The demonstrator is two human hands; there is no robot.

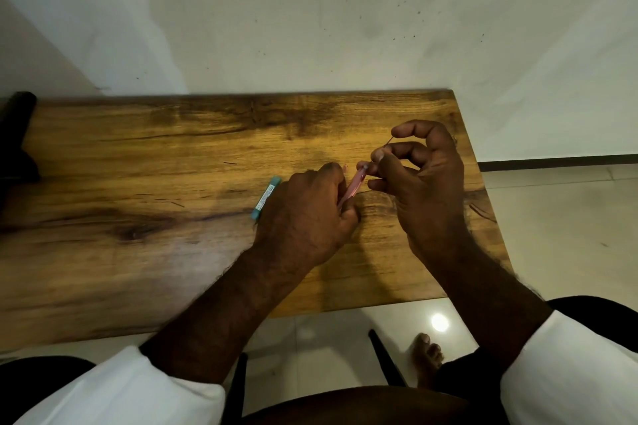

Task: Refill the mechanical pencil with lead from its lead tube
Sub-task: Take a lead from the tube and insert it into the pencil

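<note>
My left hand is closed around a pink mechanical pencil, whose upper end points up and right toward my right hand. My right hand pinches a thin dark lead between thumb and forefinger, its lower end right at the pencil's open top. A teal lead tube with a white label lies on the wooden table, just left of my left hand and partly hidden by it. Most of the pencil's body is covered by my left fingers.
Two short dark lead bits lie on the table to the left. A dark object sits at the table's far left edge. The table's right edge runs close to my right wrist. A white wall stands behind the table.
</note>
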